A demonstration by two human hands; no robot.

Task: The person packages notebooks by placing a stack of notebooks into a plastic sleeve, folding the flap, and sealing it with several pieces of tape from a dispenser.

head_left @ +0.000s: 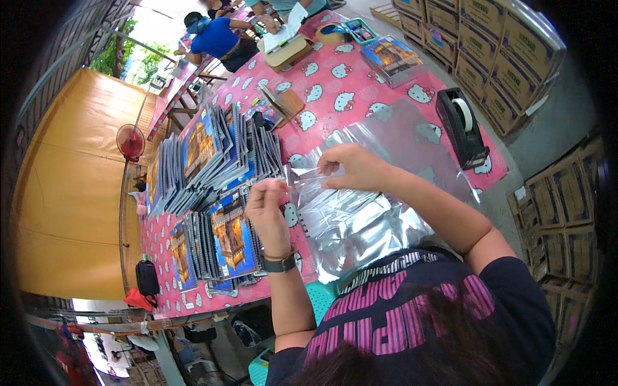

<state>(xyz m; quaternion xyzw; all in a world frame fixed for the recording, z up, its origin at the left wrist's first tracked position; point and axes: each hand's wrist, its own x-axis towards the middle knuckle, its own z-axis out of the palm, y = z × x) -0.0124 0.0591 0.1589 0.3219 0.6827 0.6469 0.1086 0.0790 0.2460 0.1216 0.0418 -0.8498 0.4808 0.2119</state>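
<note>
A pile of clear, shiny plastic sleeves [360,225] lies on the table right in front of me. My left hand [267,202], with a dark watch at the wrist, is at the pile's left edge. Its fingers are pinched together at the edge of the plastic, slightly blurred. Over the upper part of the same pile is my right hand [353,167], its fingers curved and the thumb held apart from them. Left of my left hand stand stacks of spiral-bound notebooks [233,235] with blue and orange covers.
A black tape dispenser [462,128] stands at the table's right edge. Beyond the plastic are another stack of notebooks [393,59], a green basket [360,31] and a wooden holder [283,104]. Cartons [496,58] are piled at right. Other people [222,38] work at the far end.
</note>
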